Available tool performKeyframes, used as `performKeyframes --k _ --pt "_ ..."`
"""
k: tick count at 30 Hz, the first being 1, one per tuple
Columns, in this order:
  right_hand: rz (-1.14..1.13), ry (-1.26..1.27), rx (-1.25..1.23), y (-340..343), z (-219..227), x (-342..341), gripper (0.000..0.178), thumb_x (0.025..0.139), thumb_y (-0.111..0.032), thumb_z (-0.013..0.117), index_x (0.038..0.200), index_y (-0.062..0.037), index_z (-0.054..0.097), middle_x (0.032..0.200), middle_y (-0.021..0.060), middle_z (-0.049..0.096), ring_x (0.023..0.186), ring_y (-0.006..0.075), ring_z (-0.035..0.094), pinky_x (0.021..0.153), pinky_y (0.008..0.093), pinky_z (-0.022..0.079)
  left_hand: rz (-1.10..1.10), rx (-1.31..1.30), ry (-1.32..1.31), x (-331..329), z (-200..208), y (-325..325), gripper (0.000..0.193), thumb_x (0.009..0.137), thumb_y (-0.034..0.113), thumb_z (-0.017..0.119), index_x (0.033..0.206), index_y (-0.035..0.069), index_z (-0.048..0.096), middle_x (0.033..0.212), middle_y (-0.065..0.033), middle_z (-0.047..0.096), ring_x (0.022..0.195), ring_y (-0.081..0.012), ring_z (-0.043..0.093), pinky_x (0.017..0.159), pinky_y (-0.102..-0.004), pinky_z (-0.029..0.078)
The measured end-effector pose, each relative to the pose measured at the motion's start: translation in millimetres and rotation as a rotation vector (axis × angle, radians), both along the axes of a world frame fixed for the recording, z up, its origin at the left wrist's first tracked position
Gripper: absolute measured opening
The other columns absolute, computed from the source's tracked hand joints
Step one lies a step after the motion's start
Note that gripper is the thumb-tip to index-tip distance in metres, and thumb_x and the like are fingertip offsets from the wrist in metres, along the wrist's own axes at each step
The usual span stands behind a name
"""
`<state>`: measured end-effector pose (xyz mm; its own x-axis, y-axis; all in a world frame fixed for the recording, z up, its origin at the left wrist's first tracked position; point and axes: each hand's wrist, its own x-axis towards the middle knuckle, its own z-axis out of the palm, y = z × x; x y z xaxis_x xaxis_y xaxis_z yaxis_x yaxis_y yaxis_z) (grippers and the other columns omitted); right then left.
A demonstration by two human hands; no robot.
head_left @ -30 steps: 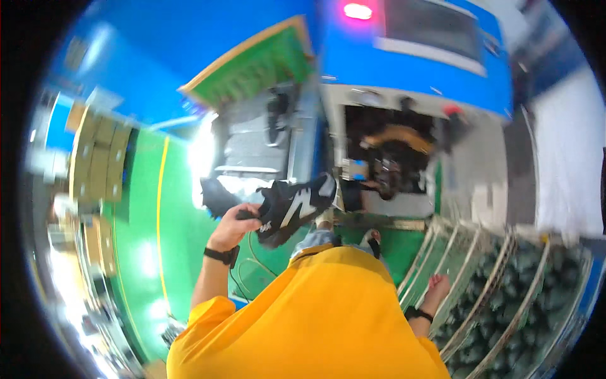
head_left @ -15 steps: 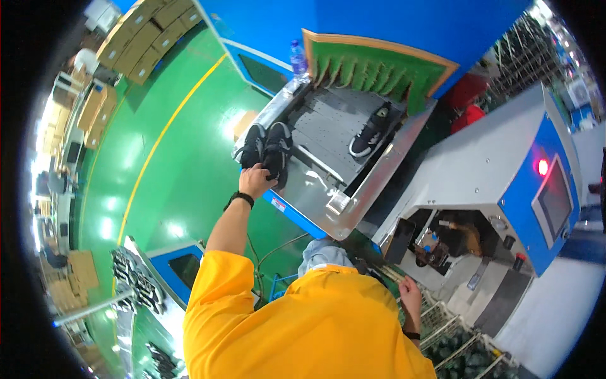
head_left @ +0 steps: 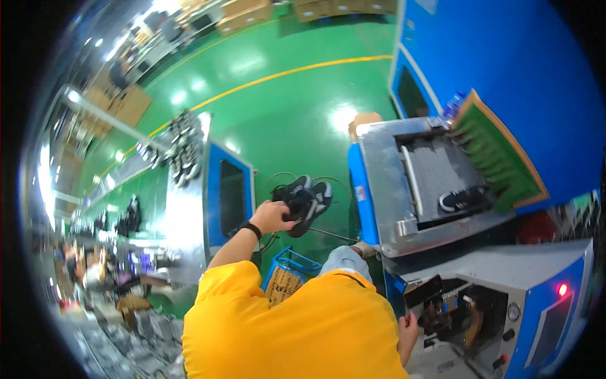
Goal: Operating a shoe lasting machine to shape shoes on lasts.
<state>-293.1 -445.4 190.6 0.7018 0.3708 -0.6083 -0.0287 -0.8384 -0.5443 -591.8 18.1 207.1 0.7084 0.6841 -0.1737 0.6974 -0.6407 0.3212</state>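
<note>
My left hand [head_left: 271, 216] is closed on a pair of black shoes [head_left: 304, 203] with white-edged soles, held in the air over the green floor, between the two metal-topped stations. How the fingers grip them is partly hidden. My right hand [head_left: 407, 327] hangs low beside the grey-and-blue machine [head_left: 543, 278], fingers curled and nothing visible in them. One more black shoe with a white sole [head_left: 464, 198] lies on the grey conveyor bed [head_left: 442, 163] of the blue machine, close to its green fringed curtain [head_left: 483, 148].
To the left stands a metal-topped bench [head_left: 187, 218] with several shoes [head_left: 183, 148] at its far end. A blue-framed stool [head_left: 284, 278] sits close to me, near hoses on the floor. A bottle [head_left: 453, 107] stands at the conveyor's far corner. Cartons [head_left: 344, 7] line the back.
My view has turned left. My left hand has lifted the pair of shoes from the conveyor's metal edge and carried them left over the floor. My right hand stays low by the machine.
</note>
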Motion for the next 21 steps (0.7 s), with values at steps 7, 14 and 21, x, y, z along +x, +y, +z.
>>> performKeyframes --k 7,14,21 --pt "0.477 -0.024 0.005 13.1 -3.9 7.7 0.050 0.086 -0.016 0.064 0.132 0.0001 0.054 0.121 0.0217 0.062 0.109 0.0353 0.061 0.094 0.0401 0.048 0.627 0.386 0.029 -265.0 66.9 -26.6 0.032 0.065 0.032 0.075 0.082 0.005 0.070 0.089 -0.0166 0.067 0.082 -0.0353 0.065 0.076 -0.0430 0.054" --pt "0.612 -0.245 0.173 40.1 20.2 30.1 0.040 0.086 -0.013 0.062 0.123 0.0023 0.059 0.114 0.0230 0.064 0.104 0.0372 0.062 0.090 0.0420 0.049 1.549 0.882 0.334 -268.0 77.0 -34.1 0.028 0.084 0.017 0.058 0.108 0.002 0.059 0.119 -0.0201 0.052 0.113 -0.0386 0.051 0.095 -0.0482 0.045" --pt "0.042 -1.215 0.423 75.0 146.0 89.6 0.031 0.094 -0.005 0.056 0.122 0.0070 0.059 0.119 0.0228 0.063 0.109 0.0370 0.061 0.096 0.0421 0.047 0.555 0.211 -0.143 -31.8 -127.2 -37.3 0.024 0.079 0.009 0.062 0.101 0.003 0.059 0.107 -0.0198 0.057 0.102 -0.0379 0.056 0.090 -0.0447 0.048"
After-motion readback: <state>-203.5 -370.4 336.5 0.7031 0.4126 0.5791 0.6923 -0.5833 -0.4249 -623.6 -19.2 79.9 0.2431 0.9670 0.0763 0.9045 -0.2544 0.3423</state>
